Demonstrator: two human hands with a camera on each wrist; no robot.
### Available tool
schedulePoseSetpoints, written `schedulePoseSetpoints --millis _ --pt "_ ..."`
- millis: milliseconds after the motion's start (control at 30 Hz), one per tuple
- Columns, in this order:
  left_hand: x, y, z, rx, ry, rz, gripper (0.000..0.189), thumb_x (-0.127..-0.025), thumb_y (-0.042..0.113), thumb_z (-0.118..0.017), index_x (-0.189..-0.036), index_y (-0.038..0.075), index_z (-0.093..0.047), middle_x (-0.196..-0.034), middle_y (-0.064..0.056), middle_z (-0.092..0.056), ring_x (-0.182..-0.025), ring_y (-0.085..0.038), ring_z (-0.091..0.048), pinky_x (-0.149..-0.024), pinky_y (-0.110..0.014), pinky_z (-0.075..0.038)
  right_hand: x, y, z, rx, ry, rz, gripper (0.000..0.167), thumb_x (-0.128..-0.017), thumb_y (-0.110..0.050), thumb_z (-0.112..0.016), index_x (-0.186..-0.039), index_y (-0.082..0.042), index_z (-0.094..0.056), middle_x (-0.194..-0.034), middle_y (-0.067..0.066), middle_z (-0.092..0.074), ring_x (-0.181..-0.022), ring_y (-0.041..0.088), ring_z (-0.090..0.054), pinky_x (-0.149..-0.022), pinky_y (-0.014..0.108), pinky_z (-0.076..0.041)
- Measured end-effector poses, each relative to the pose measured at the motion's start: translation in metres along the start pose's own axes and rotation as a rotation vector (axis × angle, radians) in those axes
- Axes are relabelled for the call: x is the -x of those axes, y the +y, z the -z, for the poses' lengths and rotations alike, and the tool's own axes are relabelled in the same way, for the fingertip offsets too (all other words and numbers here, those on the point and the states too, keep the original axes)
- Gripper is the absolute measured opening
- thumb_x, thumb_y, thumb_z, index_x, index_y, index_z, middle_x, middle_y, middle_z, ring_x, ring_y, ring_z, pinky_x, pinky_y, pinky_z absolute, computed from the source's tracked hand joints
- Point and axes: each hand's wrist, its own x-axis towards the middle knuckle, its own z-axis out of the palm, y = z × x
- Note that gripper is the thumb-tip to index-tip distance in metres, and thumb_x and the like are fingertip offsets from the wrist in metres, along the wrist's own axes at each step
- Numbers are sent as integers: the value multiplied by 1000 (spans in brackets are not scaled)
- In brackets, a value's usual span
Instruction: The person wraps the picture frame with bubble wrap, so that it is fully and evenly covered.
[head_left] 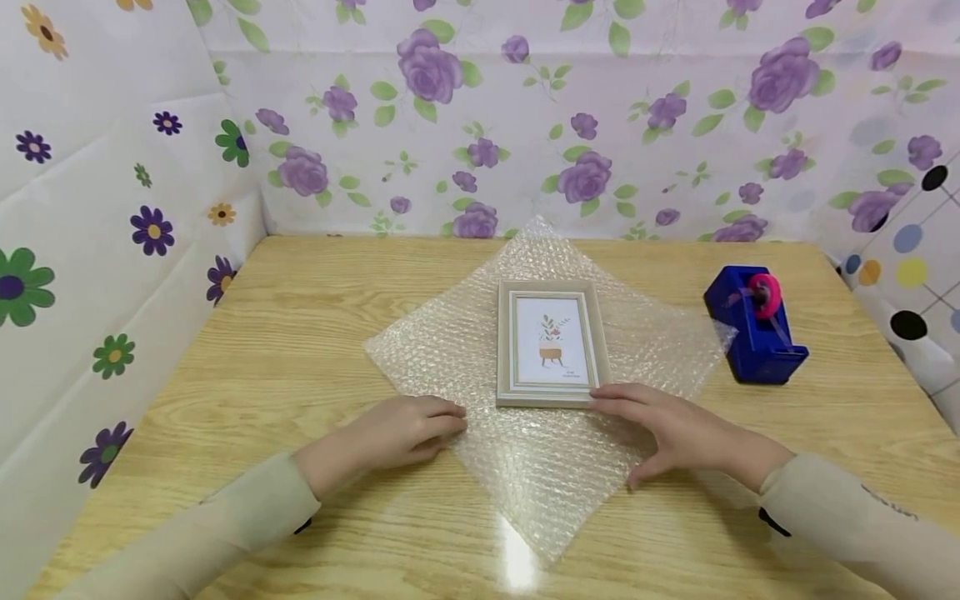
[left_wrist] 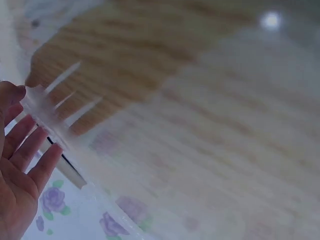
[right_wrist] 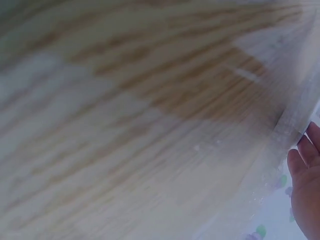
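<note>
A pale picture frame (head_left: 553, 346) with a potted-plant print lies face up on a sheet of bubble wrap (head_left: 442, 350), which is set cornerwise on the table. At the wrap's lower left edge rests my left hand (head_left: 405, 432), fingers loosely bent and touching it. The left wrist view shows the same hand (left_wrist: 22, 170), its thumb and fingertips by the wrap's edge. My right hand (head_left: 667, 429) touches the frame's lower right corner with extended fingers, its thumb spread toward the wrap's edge. In the right wrist view, only part of that hand (right_wrist: 307, 180) shows.
A blue tape dispenser (head_left: 757, 329) with a pink-cored roll stands at the right, by the wrap's right corner. The wooden table (head_left: 300, 308) meets a floral-covered wall (head_left: 435, 125) behind and patterned coverings at both sides.
</note>
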Motion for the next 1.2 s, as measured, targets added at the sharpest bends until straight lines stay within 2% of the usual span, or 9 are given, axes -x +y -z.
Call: schedulePoseSetpoints --millis 100,267,433,500,633,933,1200 --pt "1 1 -1 -4 2 0 30 -81 6 -71 -110 5 -67 -114 -10 -67 -104 -22 -65 -87 -29 -55 1 0 0 1 -4 -10 94 -61 -58 -78 -138 -11 -49 -142 8 -47 -128 30 -45 -105 41 -39" --pt "-1 4 2 22 -18 57 22 -84 5 -68 -106 4 -69 -113 -10 -68 -105 -23 -65 -87 -30 -55 1 -3 1 -50 12 -28 90 -63 -55 -80 -137 -11 -50 -141 8 -48 -128 31 -45 -104 45 -39" --pt "-2 3 2 90 -8 111 18 -86 5 -66 -104 3 -68 -108 -10 -70 -102 -23 -67 -87 -31 -55 3 -2 -2 -53 23 -3 89 -64 -54 -80 -136 -9 -51 -141 10 -48 -128 32 -45 -109 33 -36" --pt "-1 2 2 108 -2 120 17 -87 4 -65 -104 3 -67 -107 -10 -71 -100 -23 -68 -86 -31 -56 2 -3 -3 -32 26 3 88 -64 -55 -80 -135 -9 -52 -140 9 -49 -127 31 -46 -108 34 -38" --pt "1 2 2 139 4 130 16 -88 2 -63 -103 2 -66 -105 -10 -71 -98 -23 -68 -84 -30 -56 1 -5 -3 22 43 10 80 -69 -52 -79 -133 -12 -54 -138 6 -52 -124 28 -50 -100 46 -44" --pt "4 4 6 219 -30 198 15 -92 4 -59 -104 2 -67 -103 -8 -72 -98 -20 -68 -85 -29 -56 -4 -7 -1 71 135 157 52 -81 -28 -72 -127 -7 -58 -128 8 -59 -115 25 -56 -93 45 -49" --pt "8 3 8 318 -15 230 10 -91 0 -58 -94 6 -65 -89 -2 -71 -81 -9 -66 -71 -19 -55 -9 -6 -3 39 185 186 44 -76 -15 -76 -117 -7 -64 -113 3 -67 -103 22 -63 -88 45 -52"
